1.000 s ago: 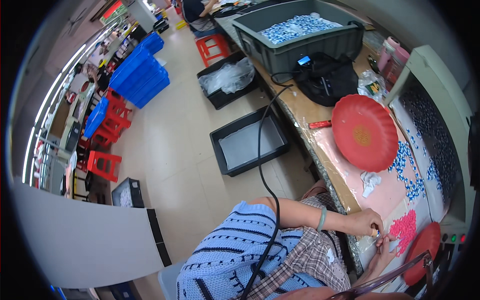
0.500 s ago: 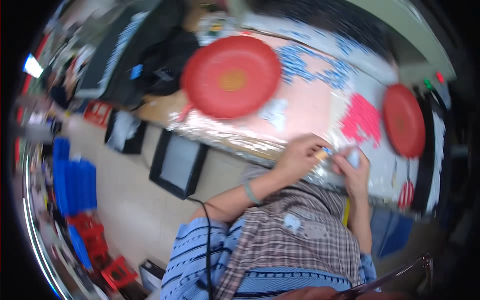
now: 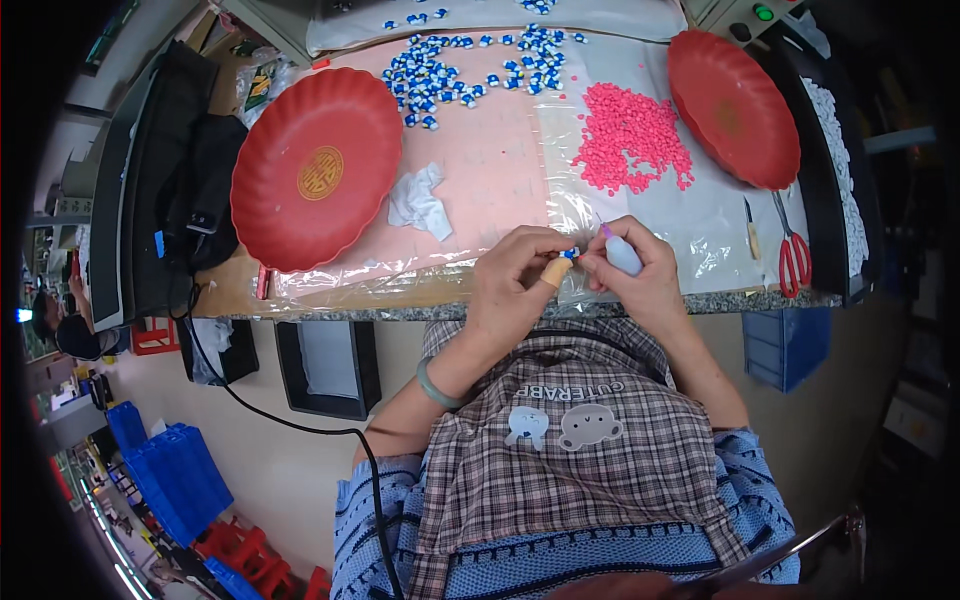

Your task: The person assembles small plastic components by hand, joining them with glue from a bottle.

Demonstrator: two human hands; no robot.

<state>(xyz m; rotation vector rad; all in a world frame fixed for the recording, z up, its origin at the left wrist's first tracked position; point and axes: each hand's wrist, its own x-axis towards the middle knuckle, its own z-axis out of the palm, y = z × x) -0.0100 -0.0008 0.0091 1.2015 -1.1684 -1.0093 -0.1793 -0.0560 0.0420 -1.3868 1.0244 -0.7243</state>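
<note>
My left hand [image 3: 513,287], with a tan finger cover on one finger, pinches a small blue-and-white piece [image 3: 569,253] over the table's near edge. My right hand [image 3: 641,275] is closed around a small whitish squeeze bottle [image 3: 623,256] with a purple needle tip pointing up and away. Its thumb and forefinger meet close to the piece, where a speck of red shows; I cannot make out whether it is a separate part. Beyond my hands lies a spread of small pink pieces [image 3: 618,130]. Farther left are several blue-and-white pieces [image 3: 425,82].
One red scalloped tray [image 3: 285,190] lies at left, another [image 3: 735,110] at right. A crumpled white tissue [image 3: 420,203] rests on the plastic-covered table. Red-handled scissors [image 3: 795,262] and a thin wooden-handled tool [image 3: 752,232] lie at right. A black cable [image 3: 260,408] hangs at left.
The whole view has shifted and turned, and the picture is sharper. My hands have come closer together; both keep hold of the piece and the bottle.
</note>
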